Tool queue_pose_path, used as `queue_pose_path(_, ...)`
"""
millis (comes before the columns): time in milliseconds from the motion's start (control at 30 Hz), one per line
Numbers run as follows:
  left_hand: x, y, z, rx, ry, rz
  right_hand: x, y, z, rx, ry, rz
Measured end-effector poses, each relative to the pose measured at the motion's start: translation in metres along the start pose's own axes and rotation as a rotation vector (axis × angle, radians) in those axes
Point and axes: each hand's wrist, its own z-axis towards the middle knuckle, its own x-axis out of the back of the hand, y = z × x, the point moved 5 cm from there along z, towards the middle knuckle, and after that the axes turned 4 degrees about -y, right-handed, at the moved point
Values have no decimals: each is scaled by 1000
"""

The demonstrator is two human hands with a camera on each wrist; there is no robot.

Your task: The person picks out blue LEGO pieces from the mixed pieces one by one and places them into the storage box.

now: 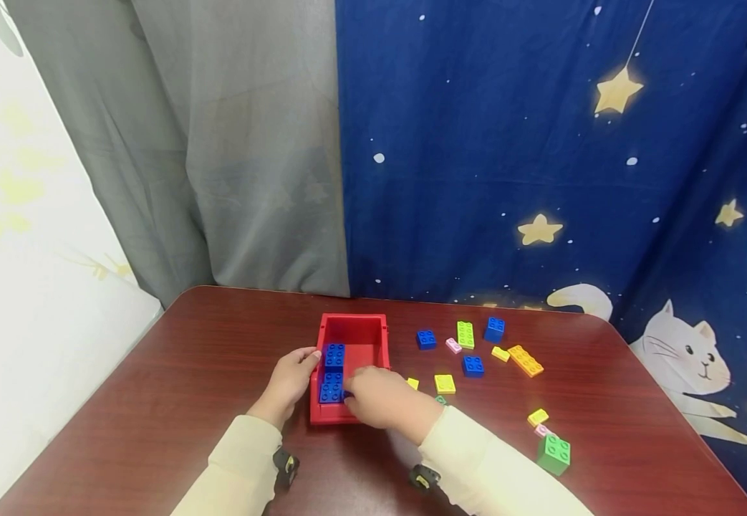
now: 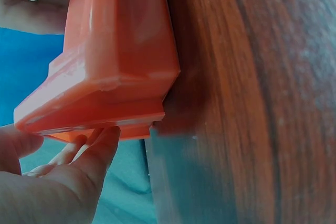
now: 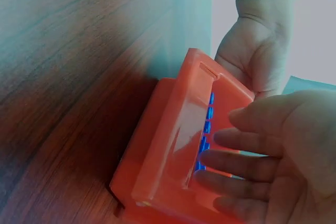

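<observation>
A red box [image 1: 355, 416] stands on the table with blue toy bricks [image 1: 333, 376] inside, along its left wall. My left hand [image 1: 291, 380] holds the box by its left wall, thumb at the rim and fingers against the outside, as the left wrist view also shows. Over the box's front right part is my right hand [image 1: 379, 396], its fingertips reaching in beside the blue bricks. In the right wrist view its fingers [image 3: 247, 163] are fairly straight and overlap the bricks' studs. My right hand covers part of the box's right wall.
Right of the box lie loose bricks: several blue ones [image 1: 473, 366], a lime one [image 1: 465, 335], an orange one [image 1: 525, 360], yellow ones [image 1: 445, 384] and small pink ones [image 1: 453, 345]. A green brick [image 1: 553, 455] sits near the right forearm. Curtains [image 1: 444, 179] hang behind the table [image 1: 218, 344].
</observation>
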Motion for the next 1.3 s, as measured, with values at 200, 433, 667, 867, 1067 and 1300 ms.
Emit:
queue_pose_path(200,0,1,0,-4,2,-7,10,4,-9,77,114,23)
queue_pose_path(433,0,1,2,-3,1,-15,21,14,-22,121,269,61)
queue_pose_path(667,0,1,3,13,-3,-9,26,32,-34,76,389,118)
queue_pose_path(867,0,0,2,19,-9,-16,29,47,-43,42,491,155)
queue_pose_path(1067,1,1,2,11,-6,-6,25,64,-50,7,526,167)
queue_pose_path(1300,0,0,2,26,-16,-13,24,83,-57,-41,568,142)
